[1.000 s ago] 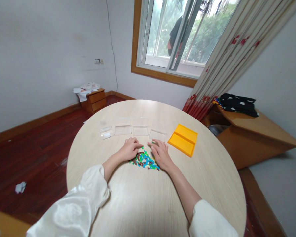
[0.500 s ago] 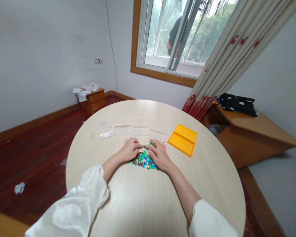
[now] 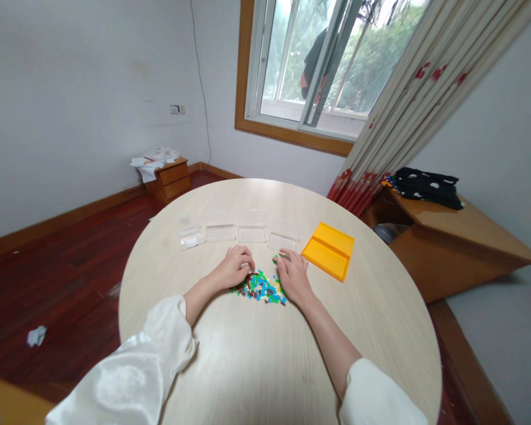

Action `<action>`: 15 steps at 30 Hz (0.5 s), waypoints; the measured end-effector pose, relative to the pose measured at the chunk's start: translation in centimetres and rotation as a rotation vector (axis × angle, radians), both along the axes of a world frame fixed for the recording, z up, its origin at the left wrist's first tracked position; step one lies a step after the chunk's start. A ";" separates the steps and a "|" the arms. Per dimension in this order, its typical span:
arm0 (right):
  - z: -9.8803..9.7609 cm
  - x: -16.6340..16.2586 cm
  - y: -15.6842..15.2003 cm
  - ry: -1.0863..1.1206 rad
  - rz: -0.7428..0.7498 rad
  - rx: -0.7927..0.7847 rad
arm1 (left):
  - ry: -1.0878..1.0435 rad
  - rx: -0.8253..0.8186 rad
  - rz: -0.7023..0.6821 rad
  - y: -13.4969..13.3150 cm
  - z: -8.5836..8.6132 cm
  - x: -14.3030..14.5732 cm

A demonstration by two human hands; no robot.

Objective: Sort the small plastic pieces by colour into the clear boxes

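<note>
A loose pile of tiny building bricks [image 3: 262, 288], in blue, green, brown and pale yellow, lies on the table between my hands. My left hand [image 3: 235, 267] rests at the pile's left edge, over the brown pieces. Its fingers are curled in toward the thumb, and whatever they hold is hidden. To the right, my right hand [image 3: 295, 277] lies low over the table with its fingers apart. A few green bricks [image 3: 275, 258] are close to its fingertips, and no piece shows in its grasp.
Several clear plastic boxes [image 3: 252, 239] stand in a row beyond my hands. An open yellow case [image 3: 326, 263] is to the right on the round table [image 3: 248, 366]. A wooden cabinet [image 3: 464, 254] stands by the wall, with dark cloth [image 3: 427, 188] on top.
My right hand has moved right, away from my left, widening the gap over the pile. The left index finger, stretched out before, is now curled in.
</note>
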State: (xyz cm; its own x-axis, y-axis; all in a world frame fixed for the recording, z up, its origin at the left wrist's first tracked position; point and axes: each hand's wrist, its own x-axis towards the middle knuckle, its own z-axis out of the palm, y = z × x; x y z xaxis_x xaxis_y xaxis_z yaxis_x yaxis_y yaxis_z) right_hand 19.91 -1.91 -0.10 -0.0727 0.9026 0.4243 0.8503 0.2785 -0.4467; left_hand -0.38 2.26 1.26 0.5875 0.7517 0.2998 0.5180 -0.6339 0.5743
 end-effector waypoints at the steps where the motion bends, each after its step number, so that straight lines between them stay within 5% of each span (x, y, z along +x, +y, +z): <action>1: 0.1 0.0 -0.1 0.022 0.023 0.015 | 0.001 0.000 -0.020 0.0 0.1 0.0; 7: 1.5 -0.4 -0.9 -0.020 0.276 -0.050 | 0.052 -0.005 -0.085 -0.2 0.0 -0.2; 15: 0.9 -0.3 -0.6 -0.022 0.202 -0.077 | 0.052 -0.004 -0.035 0.0 -0.3 -0.1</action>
